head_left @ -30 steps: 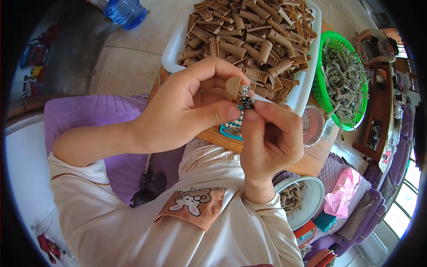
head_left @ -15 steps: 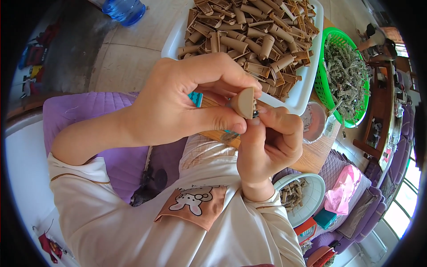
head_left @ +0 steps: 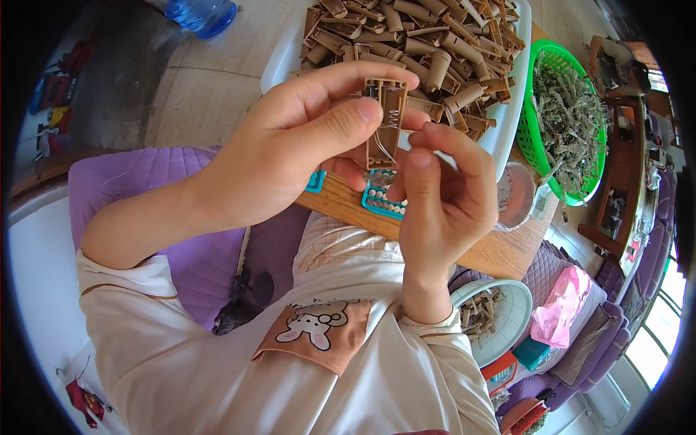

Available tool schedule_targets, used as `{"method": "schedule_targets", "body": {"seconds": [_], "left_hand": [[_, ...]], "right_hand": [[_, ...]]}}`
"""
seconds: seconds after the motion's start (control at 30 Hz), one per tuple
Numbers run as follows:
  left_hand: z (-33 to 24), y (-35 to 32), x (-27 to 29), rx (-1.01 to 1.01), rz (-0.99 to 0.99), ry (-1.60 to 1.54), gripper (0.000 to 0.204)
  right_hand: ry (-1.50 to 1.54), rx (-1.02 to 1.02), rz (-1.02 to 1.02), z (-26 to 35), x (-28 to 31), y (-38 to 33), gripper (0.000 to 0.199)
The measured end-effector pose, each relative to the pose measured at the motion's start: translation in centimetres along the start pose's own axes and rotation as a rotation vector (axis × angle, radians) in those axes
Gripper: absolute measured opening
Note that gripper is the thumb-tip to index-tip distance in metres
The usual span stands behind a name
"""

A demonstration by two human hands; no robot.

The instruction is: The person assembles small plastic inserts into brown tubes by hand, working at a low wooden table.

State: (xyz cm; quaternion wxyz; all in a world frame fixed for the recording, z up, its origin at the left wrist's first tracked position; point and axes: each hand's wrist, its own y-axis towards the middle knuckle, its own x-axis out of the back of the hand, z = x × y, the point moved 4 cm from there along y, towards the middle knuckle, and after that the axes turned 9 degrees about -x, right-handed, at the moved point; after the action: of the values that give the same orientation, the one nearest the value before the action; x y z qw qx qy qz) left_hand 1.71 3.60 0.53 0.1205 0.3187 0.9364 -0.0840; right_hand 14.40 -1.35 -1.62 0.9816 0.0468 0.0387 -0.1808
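Observation:
My left hand [head_left: 290, 141] grips a brown plastic half-round casing [head_left: 386, 141], thumb on its near edge and fingers behind. The casing's hollow side now faces me, showing a coiled metal spring, thin pale wires and a small dark part at the top. Close beside its lower right edge is my right hand [head_left: 451, 196], fingers loosely curled, thumb and forefinger apart; I see nothing held in it. Below the casing, a teal tray [head_left: 384, 210] with rows of small pale round pieces lies on the wooden table [head_left: 500, 254], partly hidden by my fingers.
Beyond my hands, a white tray [head_left: 500, 138] is heaped with brown casings [head_left: 438, 69]. To its right are a green basket [head_left: 525, 130] of tangled grey wires and a clear bowl [head_left: 516, 217]. A white basin [head_left: 520, 319] and a pink bag [head_left: 562, 312] sit lower right.
My left hand has turned the casing from end-on to hollow side facing me and raised it slightly. My right fingers have come off its end and spread apart, uncovering the teal tray.

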Motion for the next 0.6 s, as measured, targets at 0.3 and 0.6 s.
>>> {"method": "schedule_targets", "body": {"seconds": [0.3, 0.6], "left_hand": [[0.6, 0.3, 0.3, 0.03, 0.055, 0.097, 0.042], [0.8, 0.5, 0.5, 0.197, 0.079, 0.182, 0.042]], "right_hand": [[-0.499, 0.433, 0.134, 1.7, -0.7, 1.7, 0.019], [-0.741, 0.68, 0.196, 1.6, -1.1, 1.5, 0.02]]}}
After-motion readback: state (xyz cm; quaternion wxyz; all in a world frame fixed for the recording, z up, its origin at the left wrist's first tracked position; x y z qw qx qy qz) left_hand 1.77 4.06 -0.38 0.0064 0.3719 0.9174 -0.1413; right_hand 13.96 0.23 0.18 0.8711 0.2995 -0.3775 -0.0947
